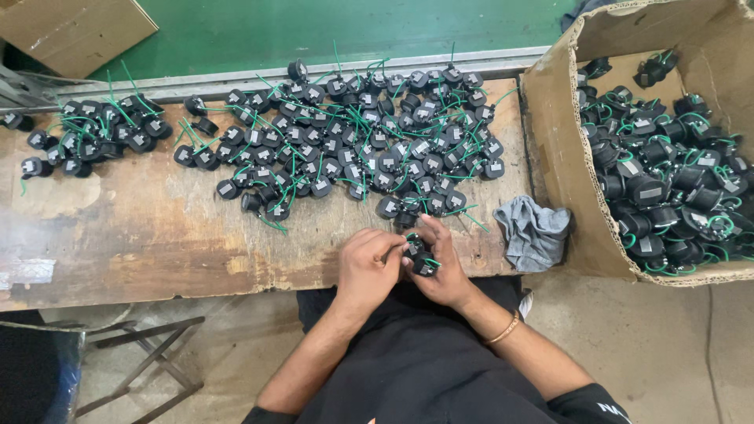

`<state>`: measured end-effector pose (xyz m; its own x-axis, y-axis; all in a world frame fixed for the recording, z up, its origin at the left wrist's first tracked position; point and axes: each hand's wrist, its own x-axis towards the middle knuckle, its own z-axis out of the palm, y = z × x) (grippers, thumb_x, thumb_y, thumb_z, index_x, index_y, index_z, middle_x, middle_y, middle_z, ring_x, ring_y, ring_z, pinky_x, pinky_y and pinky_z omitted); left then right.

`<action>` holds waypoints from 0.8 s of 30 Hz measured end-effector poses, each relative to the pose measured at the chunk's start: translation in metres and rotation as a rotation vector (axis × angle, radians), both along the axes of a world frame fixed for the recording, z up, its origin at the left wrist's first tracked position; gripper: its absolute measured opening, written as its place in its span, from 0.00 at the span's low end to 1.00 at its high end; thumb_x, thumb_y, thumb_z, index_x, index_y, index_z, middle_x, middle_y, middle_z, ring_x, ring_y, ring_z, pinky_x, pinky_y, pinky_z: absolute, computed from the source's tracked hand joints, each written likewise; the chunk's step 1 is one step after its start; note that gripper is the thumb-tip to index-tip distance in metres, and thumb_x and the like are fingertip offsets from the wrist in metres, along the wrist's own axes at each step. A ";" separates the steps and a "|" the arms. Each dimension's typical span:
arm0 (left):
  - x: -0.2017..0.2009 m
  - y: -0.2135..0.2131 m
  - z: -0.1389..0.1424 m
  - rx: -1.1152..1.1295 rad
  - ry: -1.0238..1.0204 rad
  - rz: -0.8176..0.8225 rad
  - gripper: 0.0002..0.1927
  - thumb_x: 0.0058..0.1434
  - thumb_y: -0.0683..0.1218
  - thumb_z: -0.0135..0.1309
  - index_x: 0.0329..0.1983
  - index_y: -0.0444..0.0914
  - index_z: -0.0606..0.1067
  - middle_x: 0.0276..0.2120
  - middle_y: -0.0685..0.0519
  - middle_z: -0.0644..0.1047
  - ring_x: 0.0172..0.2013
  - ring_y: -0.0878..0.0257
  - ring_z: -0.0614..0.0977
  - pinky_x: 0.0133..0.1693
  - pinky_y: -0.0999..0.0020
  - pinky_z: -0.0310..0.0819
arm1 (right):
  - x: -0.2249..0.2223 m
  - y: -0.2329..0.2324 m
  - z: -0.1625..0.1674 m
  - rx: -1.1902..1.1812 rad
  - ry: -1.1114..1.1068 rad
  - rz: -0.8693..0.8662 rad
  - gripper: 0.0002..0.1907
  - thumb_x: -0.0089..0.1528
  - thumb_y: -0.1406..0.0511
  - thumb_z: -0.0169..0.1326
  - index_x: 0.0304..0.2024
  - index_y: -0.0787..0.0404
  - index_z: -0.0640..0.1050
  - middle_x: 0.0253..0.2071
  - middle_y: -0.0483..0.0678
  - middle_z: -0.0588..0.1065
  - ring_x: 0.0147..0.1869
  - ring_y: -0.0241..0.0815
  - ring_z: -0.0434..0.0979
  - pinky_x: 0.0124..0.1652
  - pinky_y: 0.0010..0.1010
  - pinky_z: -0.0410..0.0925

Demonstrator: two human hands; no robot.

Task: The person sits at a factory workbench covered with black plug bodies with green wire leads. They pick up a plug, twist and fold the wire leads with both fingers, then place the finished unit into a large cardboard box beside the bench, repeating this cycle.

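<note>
Head view: both hands' fingers [390, 253] pinch a round black green-wired part [419, 259].

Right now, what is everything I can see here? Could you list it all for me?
Small round parts with wires: too many to count, black with green wires, heaped on the bench, smaller heap at far left.
Part in hand: one or two, black, at the bench's near edge.
Cardboard box: one, brown, right of the bench, full of the same parts.
Rag: one, grey, between heap and box.
Workbench: one, worn brown wood.
Second carton: one, brown, top left.
Belt surface: one, green, behind the bench.
Bracelet: one, gold-coloured, right wrist.
Left hand: touching the part.
Right hand: holding the part.
</note>
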<state>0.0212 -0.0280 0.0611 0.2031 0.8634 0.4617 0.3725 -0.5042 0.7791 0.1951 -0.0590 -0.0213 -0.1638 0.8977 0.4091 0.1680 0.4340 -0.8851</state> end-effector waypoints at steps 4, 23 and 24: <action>0.002 -0.003 0.005 0.006 0.024 0.042 0.06 0.53 0.38 0.64 0.33 0.37 0.79 0.31 0.49 0.81 0.36 0.51 0.82 0.39 0.58 0.76 | 0.000 0.000 0.002 -0.020 -0.013 -0.001 0.44 0.63 0.74 0.58 0.73 0.61 0.47 0.56 0.56 0.72 0.56 0.46 0.75 0.56 0.38 0.69; -0.050 0.035 -0.065 -0.183 -0.255 0.257 0.13 0.62 0.37 0.61 0.50 0.36 0.77 0.42 0.49 0.79 0.41 0.60 0.81 0.43 0.68 0.76 | 0.052 -0.013 0.088 0.100 0.085 0.014 0.27 0.63 0.73 0.62 0.64 0.60 0.71 0.49 0.50 0.75 0.48 0.40 0.78 0.48 0.31 0.73; -0.048 0.036 -0.061 -0.120 -0.160 0.238 0.16 0.60 0.37 0.60 0.52 0.36 0.78 0.46 0.48 0.79 0.44 0.58 0.82 0.46 0.66 0.78 | 0.064 -0.018 0.103 0.196 0.022 -0.082 0.26 0.63 0.71 0.62 0.63 0.60 0.71 0.48 0.49 0.75 0.48 0.39 0.78 0.48 0.30 0.74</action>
<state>-0.0264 0.0077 0.0000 -0.0787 0.9285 0.3630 0.3366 -0.3180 0.8863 0.2590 -0.0772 0.0815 -0.0827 0.8104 0.5800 0.1912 0.5841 -0.7889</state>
